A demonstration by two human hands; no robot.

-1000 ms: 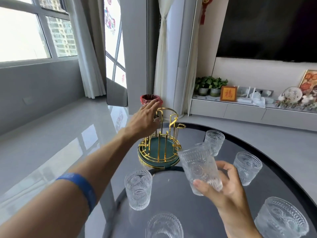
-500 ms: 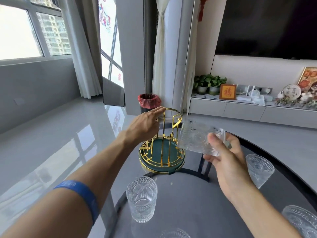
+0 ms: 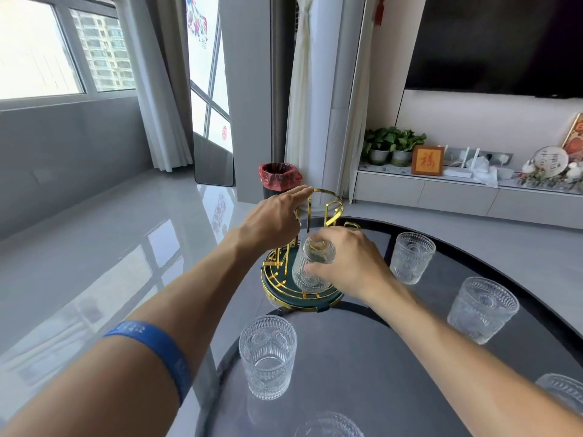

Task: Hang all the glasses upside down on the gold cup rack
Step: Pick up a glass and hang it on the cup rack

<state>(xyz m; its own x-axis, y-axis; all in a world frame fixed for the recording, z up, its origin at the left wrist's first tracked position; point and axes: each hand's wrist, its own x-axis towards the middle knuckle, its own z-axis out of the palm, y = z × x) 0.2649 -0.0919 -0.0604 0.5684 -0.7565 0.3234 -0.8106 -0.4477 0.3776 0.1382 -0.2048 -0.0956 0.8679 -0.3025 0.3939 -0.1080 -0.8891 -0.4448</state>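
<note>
Bright living room, with a dark round glass counter point(image 3: 362, 367) before me. Leftmost, a blue wristband point(image 3: 154, 345) carries writing too faint to read. My left hand point(image 3: 271, 219) rests loosely spread on the top ring of the gold wire cup rack with green base point(image 3: 299, 285), steadying it. An upright ribbed clear glass point(image 3: 268, 354) stands nearer me. My right hand point(image 3: 350, 263) grips an inverted ribbed glass point(image 3: 314, 266) over a peg. If it misses the peg, I judge it could slip, strike the wire or tip the rack. Beyond, a small framed sign point(image 3: 427, 160) shows one gold Chinese character.
</note>
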